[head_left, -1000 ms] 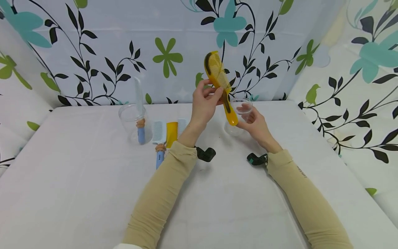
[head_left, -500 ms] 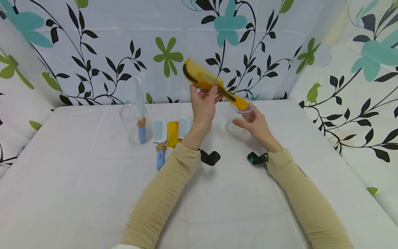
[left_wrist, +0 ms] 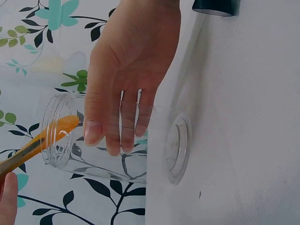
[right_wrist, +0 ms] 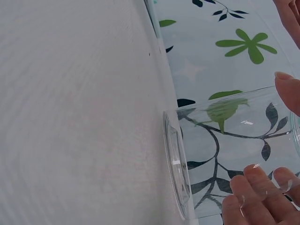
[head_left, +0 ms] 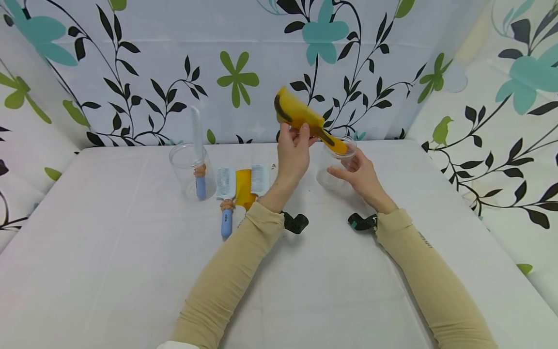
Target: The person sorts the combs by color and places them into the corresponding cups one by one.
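Observation:
My left hand pinches a yellow comb with dark streaks by its wide toothed part. The comb slants down to the right, and its handle reaches into the mouth of a clear jar. That jar stands upright on the white table. Around it is my right hand, thumb on one side near the rim and fingers on the other. In the left wrist view only a bit of the left hand shows at the lower left edge.
To the left, another clear jar holds an upright pale blue comb. Between the jars lie a pale blue comb, a yellow comb and another pale blue comb, partly behind the left forearm. A patterned cloth backs the table.
The comb in my left hand has tilted from nearly upright to a slant, and its handle end has moved right and into the jar's mouth. My right hand stays at the jar.

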`<state>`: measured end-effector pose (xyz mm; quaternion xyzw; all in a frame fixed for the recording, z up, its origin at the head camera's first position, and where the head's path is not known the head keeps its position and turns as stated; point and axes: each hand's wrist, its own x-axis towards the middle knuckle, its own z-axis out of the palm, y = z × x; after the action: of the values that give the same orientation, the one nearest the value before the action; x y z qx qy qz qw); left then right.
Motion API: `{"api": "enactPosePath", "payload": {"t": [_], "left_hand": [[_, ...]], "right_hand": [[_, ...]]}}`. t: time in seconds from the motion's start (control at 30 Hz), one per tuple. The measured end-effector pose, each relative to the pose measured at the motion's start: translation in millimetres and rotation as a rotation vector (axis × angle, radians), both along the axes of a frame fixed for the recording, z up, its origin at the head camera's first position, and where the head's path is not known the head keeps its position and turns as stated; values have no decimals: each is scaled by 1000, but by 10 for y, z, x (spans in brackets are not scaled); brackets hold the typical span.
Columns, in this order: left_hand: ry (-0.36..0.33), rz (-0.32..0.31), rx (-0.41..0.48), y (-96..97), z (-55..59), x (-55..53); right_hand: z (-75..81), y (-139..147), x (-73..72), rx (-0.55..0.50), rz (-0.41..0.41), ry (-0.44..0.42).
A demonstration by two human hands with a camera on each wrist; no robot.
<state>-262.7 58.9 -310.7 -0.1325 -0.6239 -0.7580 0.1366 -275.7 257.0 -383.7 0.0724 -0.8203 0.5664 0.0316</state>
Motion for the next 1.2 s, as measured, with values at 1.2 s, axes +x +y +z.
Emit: {"api": "enactPosePath", "payload": {"t": [1.2], "left_hand": [[-5, 7, -177, -32, 9, 46]], "right_hand": [[13, -15, 11, -21, 12, 40]]}}
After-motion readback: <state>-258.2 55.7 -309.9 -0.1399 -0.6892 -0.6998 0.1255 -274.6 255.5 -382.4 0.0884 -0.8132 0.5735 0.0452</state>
